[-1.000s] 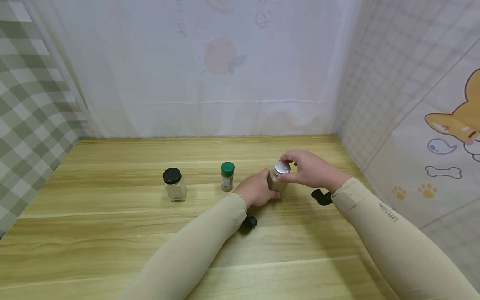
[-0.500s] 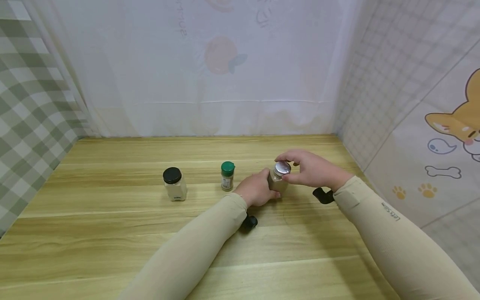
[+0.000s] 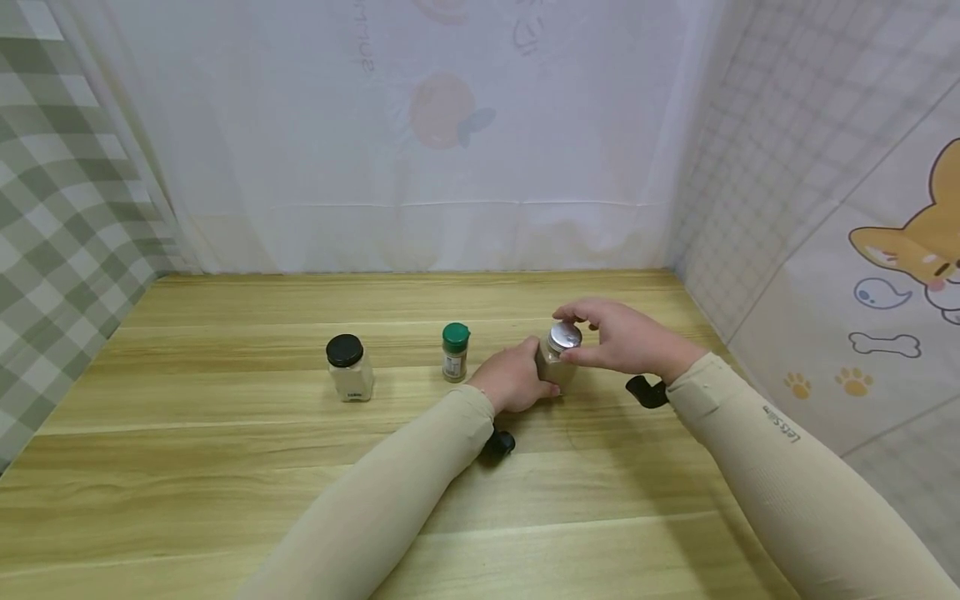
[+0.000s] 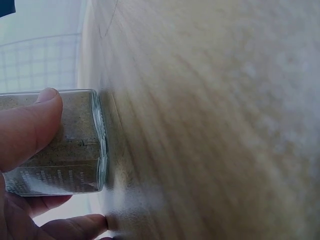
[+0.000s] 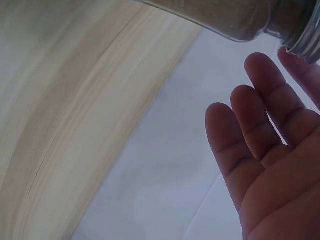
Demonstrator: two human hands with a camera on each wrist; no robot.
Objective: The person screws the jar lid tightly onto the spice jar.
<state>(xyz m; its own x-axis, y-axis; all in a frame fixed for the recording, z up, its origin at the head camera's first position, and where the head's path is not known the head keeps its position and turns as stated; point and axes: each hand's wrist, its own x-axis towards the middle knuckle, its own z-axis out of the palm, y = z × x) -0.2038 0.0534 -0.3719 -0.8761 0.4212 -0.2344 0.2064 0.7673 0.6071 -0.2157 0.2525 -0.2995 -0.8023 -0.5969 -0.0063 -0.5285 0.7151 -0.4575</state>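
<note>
A clear glass spice jar (image 3: 557, 372) with brownish powder stands upright on the table, right of centre. My left hand (image 3: 512, 379) grips its body; the left wrist view shows the thumb across the jar's glass side (image 4: 75, 145) and fingers on the opposite side. Around the jar's silver lid (image 3: 565, 336), my right hand (image 3: 626, 337) has its thumb at the near side and index finger at the far side. In the right wrist view, the other fingers (image 5: 225, 135) stay extended, off the jar, and the thumb is out of sight.
To the left on the wooden table (image 3: 225, 483) stand a green-capped spice bottle (image 3: 454, 354) and a black-lidded jar (image 3: 350, 369) of pale powder. A white cloth (image 3: 300, 167) hangs behind the table, and a printed sheet (image 3: 810, 275) borders the right side.
The right thumb and index finger have shifted slightly around the silver lid, loosening to the right and then coming back in. The left hand and the jar have stayed put.
</note>
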